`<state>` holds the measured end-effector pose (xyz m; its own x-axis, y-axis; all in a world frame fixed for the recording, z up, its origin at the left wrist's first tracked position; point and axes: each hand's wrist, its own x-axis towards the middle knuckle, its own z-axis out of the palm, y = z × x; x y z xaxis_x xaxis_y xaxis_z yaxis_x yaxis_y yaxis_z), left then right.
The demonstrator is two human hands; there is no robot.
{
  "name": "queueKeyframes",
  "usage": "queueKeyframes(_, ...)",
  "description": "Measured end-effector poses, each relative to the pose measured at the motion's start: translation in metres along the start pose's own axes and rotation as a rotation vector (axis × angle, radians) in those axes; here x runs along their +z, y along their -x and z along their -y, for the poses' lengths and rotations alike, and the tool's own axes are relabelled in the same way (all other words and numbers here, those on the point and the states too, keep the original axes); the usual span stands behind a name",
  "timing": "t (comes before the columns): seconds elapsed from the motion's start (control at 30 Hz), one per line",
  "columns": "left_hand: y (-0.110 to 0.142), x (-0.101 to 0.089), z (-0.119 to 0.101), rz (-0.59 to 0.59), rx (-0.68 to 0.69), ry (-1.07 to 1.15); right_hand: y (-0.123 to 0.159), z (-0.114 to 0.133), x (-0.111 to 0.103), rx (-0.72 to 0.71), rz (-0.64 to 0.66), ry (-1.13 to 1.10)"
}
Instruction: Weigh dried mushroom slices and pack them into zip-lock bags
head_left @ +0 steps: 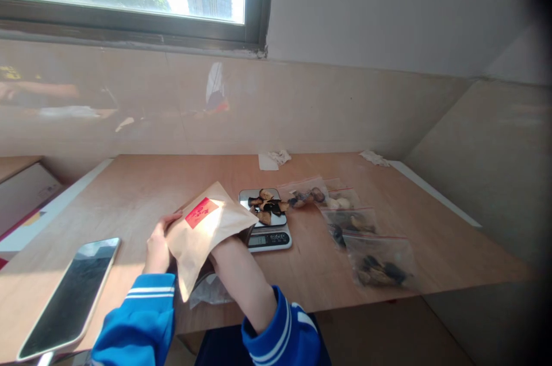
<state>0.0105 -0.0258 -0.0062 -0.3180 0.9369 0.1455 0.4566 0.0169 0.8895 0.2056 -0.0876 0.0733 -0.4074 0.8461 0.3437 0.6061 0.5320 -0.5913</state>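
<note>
My left hand (158,246) grips the side of a brown paper bag (215,231) with a red label, tilted on its side. My right hand (227,252) reaches in through the bag's mouth; its fingers are hidden inside. Just beyond the bag, a digital kitchen scale (280,239) bears several dark-skinned, tan dried slices (264,217). Its display is lit, but the digits are too small to read. Under my right wrist, partly covered, lies clear plastic (211,291).
Several zip bags with dried pieces lie right of the scale, the nearest zip bag (382,265) close to the table's front edge. A large phone (71,297) with a cable lies at left. Crumpled tissue (280,157) and another tissue (374,157) lie by the wall.
</note>
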Motion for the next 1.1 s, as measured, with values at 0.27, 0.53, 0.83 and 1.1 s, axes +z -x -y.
queueKeyframes(0.27, 0.0, -0.002, 0.001, 0.024, 0.014, 0.018, 0.035, 0.007, -0.023, 0.046, -0.134, -0.188)
queueKeyframes(0.53, 0.003, -0.002, 0.003, 0.03, 0.04, 0.004, 0.05, -0.004, -0.031, 0.005, -0.455, -0.457)
queueKeyframes(0.83, 0.01, -0.008, -0.019, 0.053, 0.02, -0.15, 0.061, -0.032, -0.014, 0.248, -0.913, -0.627)
queueKeyframes(1.1, 0.004, -0.008, -0.019, 0.022, -0.13, -0.541, 0.035, -0.075, 0.004, 0.171, -0.653, -0.308)
